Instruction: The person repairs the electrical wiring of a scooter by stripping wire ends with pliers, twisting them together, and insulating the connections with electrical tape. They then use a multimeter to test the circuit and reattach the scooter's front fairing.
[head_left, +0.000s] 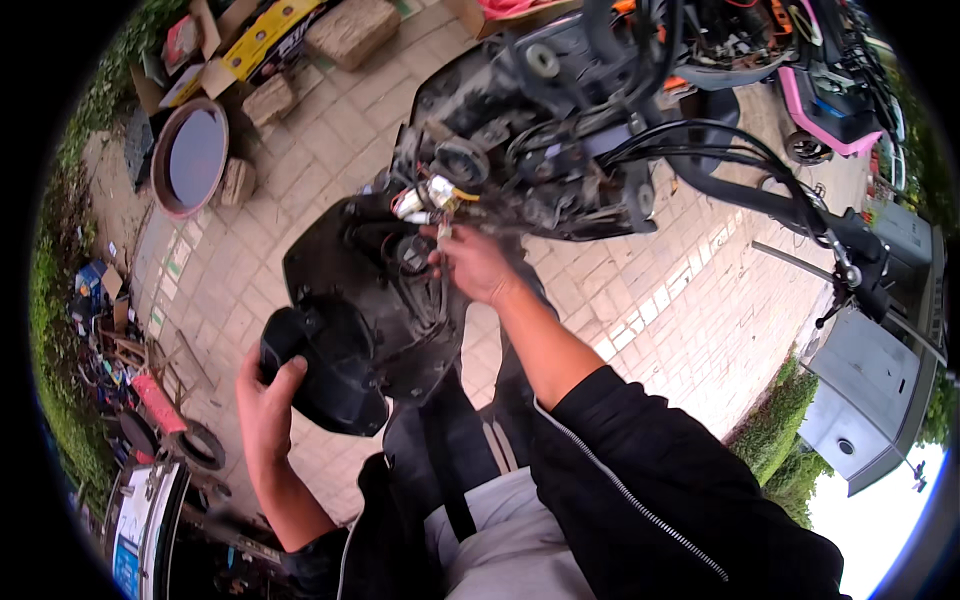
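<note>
In the head view, your left hand (268, 395) is at 8 o'clock from the centre, its grip closed on the outer edge of a black plastic panel (330, 265), with the thumb over the near face and the fingers around the rim. That panel spreads out at 9 o'clock, tilted above your legs (440, 455), with a round fitting (412, 253) near its inner edge.

Your right hand (470, 262) is close to the centre, its grip pinching a small pale connector (444, 232) between thumb and fingertips. Just beyond it, toward 11 o'clock, you have a cluster of wires and white plugs (440, 190) between the panel and the stripped scooter (560, 150), which stands at 1 o'clock. The scooter's handlebar (745, 195) reaches out to 3 o'clock, with black cables along it.

Around you on the paving (340, 130), a round basin (195, 160) sits at 10 o'clock and a stone block (352, 32) at 11. A pink scooter (825, 115) is at 2 o'clock, a grey metal box (855, 390) between 3 and 4, and a tyre (205, 445) at 8.
</note>
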